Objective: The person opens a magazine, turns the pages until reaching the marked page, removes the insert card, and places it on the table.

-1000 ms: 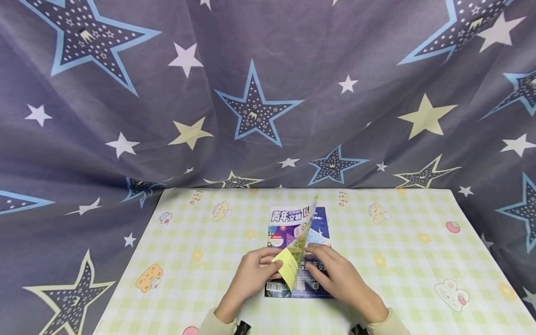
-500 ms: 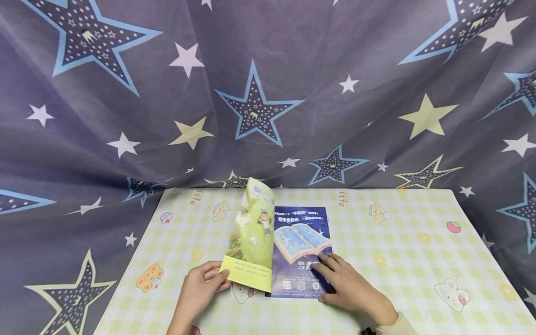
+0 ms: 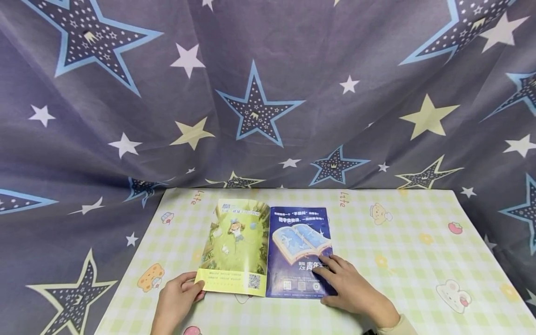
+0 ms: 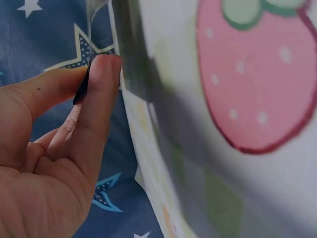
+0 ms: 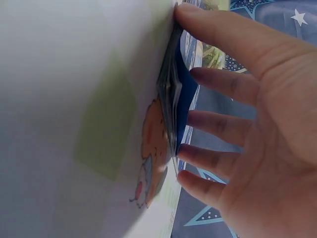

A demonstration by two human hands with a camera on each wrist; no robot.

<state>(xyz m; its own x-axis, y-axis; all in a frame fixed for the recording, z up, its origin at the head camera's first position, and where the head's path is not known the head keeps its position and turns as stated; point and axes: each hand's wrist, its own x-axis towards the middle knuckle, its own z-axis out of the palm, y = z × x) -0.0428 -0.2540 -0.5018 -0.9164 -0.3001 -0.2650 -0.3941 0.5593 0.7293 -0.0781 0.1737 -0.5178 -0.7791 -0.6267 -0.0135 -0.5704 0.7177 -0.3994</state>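
Note:
A magazine lies spread on the table in the head view. Its left page (image 3: 228, 244) is green and yellow with a lying cartoon figure; its right page (image 3: 289, 274) is dark blue with a drawn book. My left hand (image 3: 177, 298) pinches the lower left corner of the left page between thumb and fingers. The left wrist view shows that pinch on a thin dark edge (image 4: 83, 87). My right hand (image 3: 349, 288) rests on the right page's lower right part. In the right wrist view its spread, nearly straight fingers touch the blue page (image 5: 185, 94), with the thumb at the edge.
The table is covered by a green checked cloth (image 3: 398, 260) with cartoon prints. Behind it and at both sides hangs a dark curtain (image 3: 310, 60) with stars. Table surface extends to the left and right of the magazine.
My left hand has swung the magazine's front part from upright over to the left, and it now lies nearly flat. My right hand has shifted slightly right and rests on the blue page.

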